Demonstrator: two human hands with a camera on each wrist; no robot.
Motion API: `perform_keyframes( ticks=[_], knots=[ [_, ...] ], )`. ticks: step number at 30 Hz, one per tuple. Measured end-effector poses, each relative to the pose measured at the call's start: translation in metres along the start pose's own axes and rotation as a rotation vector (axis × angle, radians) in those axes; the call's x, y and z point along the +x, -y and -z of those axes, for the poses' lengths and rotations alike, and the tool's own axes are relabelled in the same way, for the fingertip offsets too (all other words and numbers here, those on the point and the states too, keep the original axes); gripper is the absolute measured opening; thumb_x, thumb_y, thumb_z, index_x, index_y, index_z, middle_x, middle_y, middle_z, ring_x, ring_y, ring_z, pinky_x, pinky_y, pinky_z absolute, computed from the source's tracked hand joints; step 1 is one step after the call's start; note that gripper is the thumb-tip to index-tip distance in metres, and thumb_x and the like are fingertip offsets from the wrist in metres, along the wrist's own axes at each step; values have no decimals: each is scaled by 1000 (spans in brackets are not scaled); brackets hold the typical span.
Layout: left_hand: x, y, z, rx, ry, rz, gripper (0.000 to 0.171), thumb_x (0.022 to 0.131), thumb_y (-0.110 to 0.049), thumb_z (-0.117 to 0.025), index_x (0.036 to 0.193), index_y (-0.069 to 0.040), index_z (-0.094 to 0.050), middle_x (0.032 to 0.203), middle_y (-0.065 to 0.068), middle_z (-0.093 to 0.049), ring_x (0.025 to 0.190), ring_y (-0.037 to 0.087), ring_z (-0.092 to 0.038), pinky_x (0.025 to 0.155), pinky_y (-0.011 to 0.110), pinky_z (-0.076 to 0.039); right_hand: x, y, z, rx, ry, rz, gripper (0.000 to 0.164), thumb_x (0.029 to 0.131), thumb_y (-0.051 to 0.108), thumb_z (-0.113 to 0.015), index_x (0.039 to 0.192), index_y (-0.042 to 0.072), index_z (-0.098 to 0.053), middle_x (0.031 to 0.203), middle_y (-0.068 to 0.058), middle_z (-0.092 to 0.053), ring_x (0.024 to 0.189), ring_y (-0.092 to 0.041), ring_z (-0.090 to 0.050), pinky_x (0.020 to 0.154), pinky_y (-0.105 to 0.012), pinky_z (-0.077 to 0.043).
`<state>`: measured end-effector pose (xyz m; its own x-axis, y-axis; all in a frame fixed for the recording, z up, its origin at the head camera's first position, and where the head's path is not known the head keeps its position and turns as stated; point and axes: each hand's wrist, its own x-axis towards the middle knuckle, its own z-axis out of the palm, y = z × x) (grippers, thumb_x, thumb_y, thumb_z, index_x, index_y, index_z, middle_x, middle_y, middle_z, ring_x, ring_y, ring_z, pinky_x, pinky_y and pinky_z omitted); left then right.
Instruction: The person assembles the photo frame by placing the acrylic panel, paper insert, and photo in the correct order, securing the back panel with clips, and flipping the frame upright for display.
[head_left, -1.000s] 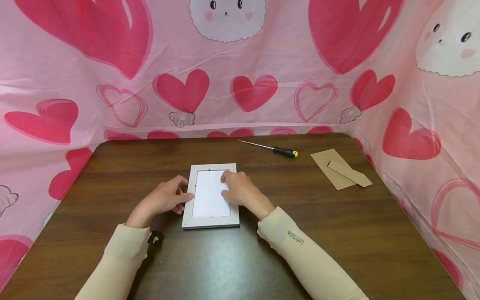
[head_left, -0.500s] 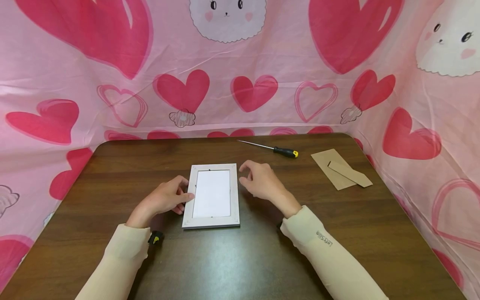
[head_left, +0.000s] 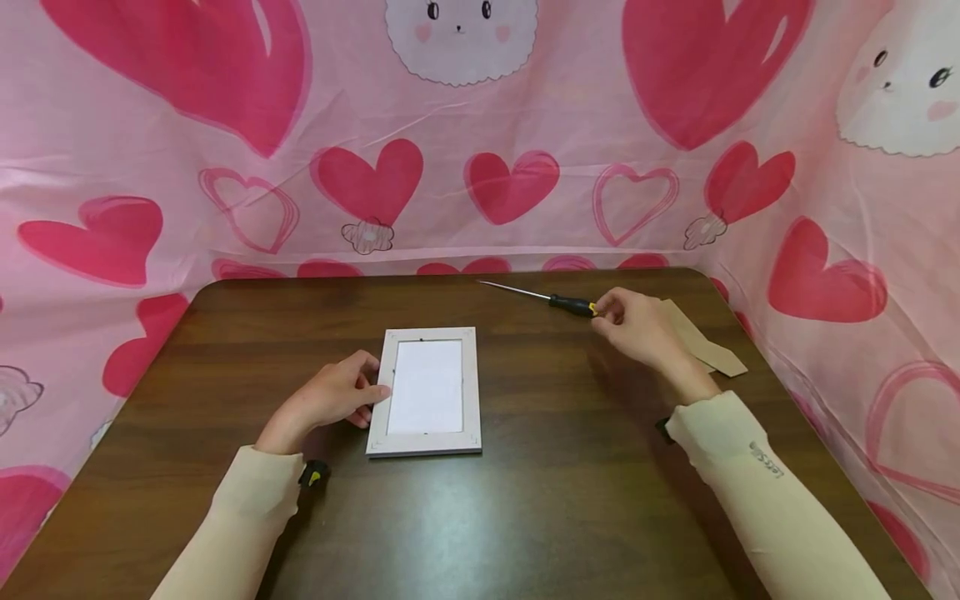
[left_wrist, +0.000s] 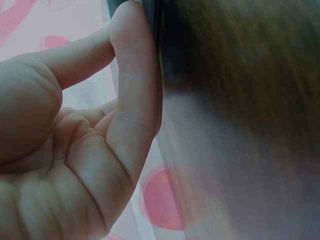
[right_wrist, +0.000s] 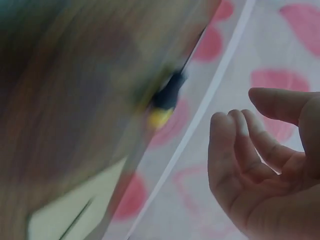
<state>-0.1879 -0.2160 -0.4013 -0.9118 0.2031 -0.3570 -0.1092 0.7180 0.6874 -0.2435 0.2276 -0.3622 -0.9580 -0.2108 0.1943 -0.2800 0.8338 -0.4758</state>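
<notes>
A white picture frame (head_left: 468, 392) lies on the table, a white sheet (head_left: 426, 387) filling its opening and small dark tabs along the inner edge. My left hand (head_left: 337, 390) holds its left side, thumb on the border and fingers at the outer edge. In the left wrist view the fingers of that hand (left_wrist: 100, 125) reach the frame's dark edge. My right hand (head_left: 641, 329) is over the table at the right, near the yellow end of a black-handled screwdriver (head_left: 572, 305). In the right wrist view, thumb and fingers of this hand (right_wrist: 270, 160) are apart with nothing between them.
A brown backing board with a stand leg (head_left: 708, 354) lies at the right, partly hidden behind the right hand. The screwdriver's shaft points left near the table's far edge. Pink heart-patterned cloth (head_left: 442, 200) hangs around the brown table (head_left: 555, 508).
My right hand has left the white sheet and moved right and away toward the screwdriver's handle end. The left hand stays on the frame.
</notes>
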Motion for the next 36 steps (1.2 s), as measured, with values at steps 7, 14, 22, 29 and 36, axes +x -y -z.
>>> perform_keyframes(
  ticks=[7, 14, 22, 29, 36],
  knots=[
    [0, -2, 0, 14, 2, 0, 55, 88, -29, -70, 129, -6, -42, 91, 14, -53, 63, 21, -62, 62, 33, -56, -9, -60, 32, -57, 22, -121, 32, 89, 27, -64, 108, 2, -59, 95, -16, -63, 86, -31, -58, 72, -47, -48],
    [-1, -1, 0, 18, 0, 3, 55, 88, -29, -70, 129, -6, -42, 91, 14, -54, 63, 21, -62, 62, 33, -56, -8, -102, 44, -123, 122, -188, 52, 89, 36, -64, 113, -8, -53, 104, -28, -57, 93, -40, -52, 80, -54, -44],
    [0, 0, -1, 10, -5, 1, 55, 88, -28, -70, 130, -6, -42, 91, 14, -54, 63, 21, -62, 61, 32, -56, -10, -122, 46, -174, 262, -294, 72, 87, 52, -63, 117, -12, -49, 113, -31, -56, 98, -42, -52, 85, -57, -42],
    [0, 0, -2, 4, -5, 4, 54, 88, -27, -70, 129, -6, -42, 91, 14, -54, 63, 21, -62, 61, 32, -56, -8, -125, 45, -170, 281, -332, 66, 86, 50, -65, 109, -10, -53, 105, -29, -57, 90, -40, -53, 80, -53, -45],
    [-1, -1, 0, 3, 4, -1, 55, 89, -27, -70, 130, -5, -41, 91, 15, -54, 64, 22, -62, 61, 33, -56, -5, -120, 44, -196, 298, -345, 58, 83, 43, -68, 100, -11, -57, 98, -29, -57, 84, -37, -54, 75, -49, -48]
  ],
)
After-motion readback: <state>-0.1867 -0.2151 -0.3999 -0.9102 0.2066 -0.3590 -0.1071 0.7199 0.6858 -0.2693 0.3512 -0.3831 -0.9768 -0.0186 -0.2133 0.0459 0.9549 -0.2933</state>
